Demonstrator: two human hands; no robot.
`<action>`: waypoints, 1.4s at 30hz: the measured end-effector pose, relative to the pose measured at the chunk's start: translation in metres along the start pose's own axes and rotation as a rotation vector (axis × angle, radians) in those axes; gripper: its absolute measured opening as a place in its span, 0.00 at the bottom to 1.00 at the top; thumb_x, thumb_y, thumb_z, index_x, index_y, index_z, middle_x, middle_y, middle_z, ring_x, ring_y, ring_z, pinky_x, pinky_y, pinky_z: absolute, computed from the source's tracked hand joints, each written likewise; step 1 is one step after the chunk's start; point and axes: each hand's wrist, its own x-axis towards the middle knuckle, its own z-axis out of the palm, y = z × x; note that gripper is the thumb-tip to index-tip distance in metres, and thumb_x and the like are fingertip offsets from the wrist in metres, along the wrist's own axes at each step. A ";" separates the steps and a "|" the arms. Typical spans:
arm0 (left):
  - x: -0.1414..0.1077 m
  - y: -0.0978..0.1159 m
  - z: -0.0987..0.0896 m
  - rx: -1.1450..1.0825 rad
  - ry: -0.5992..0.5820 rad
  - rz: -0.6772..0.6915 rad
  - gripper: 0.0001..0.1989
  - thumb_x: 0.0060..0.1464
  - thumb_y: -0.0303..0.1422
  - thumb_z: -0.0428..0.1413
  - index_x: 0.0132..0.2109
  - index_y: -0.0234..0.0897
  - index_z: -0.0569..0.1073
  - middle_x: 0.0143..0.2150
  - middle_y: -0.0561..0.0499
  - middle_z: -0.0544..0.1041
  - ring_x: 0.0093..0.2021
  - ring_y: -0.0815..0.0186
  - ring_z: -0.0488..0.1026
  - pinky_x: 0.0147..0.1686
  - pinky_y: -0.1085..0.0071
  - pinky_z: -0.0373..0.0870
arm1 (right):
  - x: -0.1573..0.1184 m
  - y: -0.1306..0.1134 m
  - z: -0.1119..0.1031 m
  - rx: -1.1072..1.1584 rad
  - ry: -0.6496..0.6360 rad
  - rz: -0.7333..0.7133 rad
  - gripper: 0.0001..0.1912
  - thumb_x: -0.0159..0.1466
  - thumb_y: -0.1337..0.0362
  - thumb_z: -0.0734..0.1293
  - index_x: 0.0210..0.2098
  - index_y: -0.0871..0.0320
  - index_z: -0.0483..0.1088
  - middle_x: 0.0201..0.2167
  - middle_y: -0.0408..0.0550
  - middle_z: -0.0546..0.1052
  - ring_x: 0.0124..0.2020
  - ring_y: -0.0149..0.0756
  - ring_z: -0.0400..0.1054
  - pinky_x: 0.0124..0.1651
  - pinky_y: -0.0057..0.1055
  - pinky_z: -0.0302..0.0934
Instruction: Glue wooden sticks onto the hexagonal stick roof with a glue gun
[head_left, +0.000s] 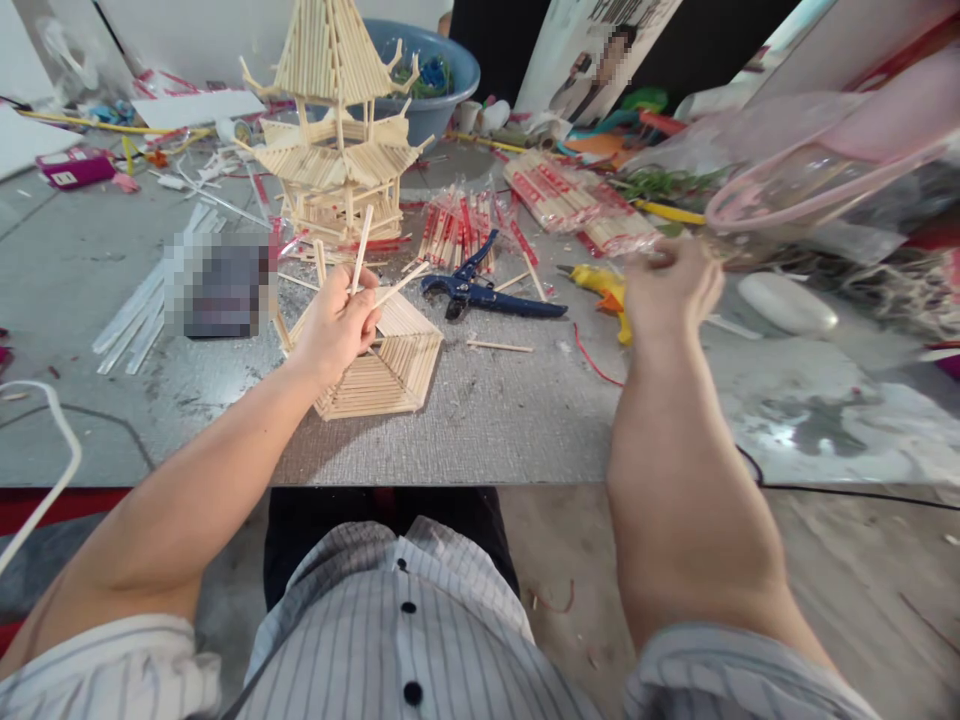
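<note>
My left hand [337, 325] is closed in a pinch on thin wooden sticks [363, 250]; one points up and another slants to the right. Below it lies a hexagonal panel of wooden sticks [386, 378], flat on the table, partly covered by the hand. My right hand [673, 282] is out to the right with curled fingers, slightly blurred, and whatever it may hold is hidden. Beside its wrist lies a yellow and orange glue gun [600, 286]. A dark blue cutter [491, 297] rests between the hands, and a short loose stick [500, 346] lies nearer me.
A pagoda model of sticks [337, 150] stands at the back, before a blue basin [459, 75]. Packaged sticks [551, 190] lie behind the cutter. Clear glue sticks [154, 290] are at left, a white computer mouse-like object [787, 304] at right.
</note>
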 end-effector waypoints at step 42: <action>-0.012 -0.005 0.004 0.584 -0.342 0.140 0.17 0.61 0.41 0.46 0.26 0.36 0.63 0.20 0.56 0.62 0.21 0.74 0.58 0.23 0.74 0.55 | -0.088 -0.080 0.017 1.281 -0.822 -0.221 0.13 0.51 0.59 0.75 0.30 0.59 0.70 0.23 0.40 0.74 0.19 0.23 0.67 0.23 0.24 0.65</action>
